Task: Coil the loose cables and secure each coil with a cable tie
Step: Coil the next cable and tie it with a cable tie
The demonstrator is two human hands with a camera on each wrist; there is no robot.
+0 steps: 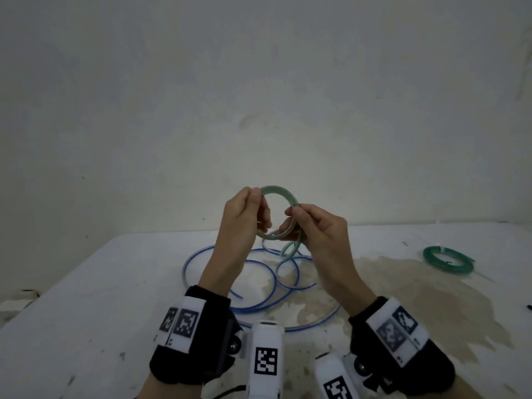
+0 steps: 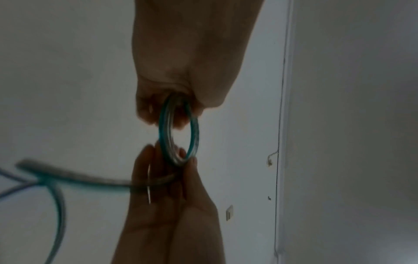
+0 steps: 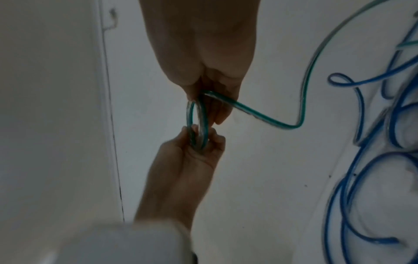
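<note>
Green coil in hands: the translucent green plastic cable [image 1: 277, 214] is being wound into a small ring above the white table [image 1: 86, 298]; its tail is still hanging loose.
Left hand [image 1: 244, 217]: pinching the ring's far side.
Right hand [image 1: 313, 228]: pinching the near side and the tail.
Done: one dark green tied coil [image 1: 447, 259] is lying at the table's right.
Left: the loose blue cable [image 1: 259, 280] is sprawling uncoiled under the hands.

The coil in progress [image 1: 277, 214] is hanging above the surface [image 1: 100, 283], with the left hand [image 1: 244, 214] pinching its left side and the right hand [image 1: 313, 226] its right. Its loose tail is trailing down onto the loose cable [image 1: 259, 283] sprawling beneath the coil. The finished coil [image 1: 447, 259] is lying well right of it.
</note>
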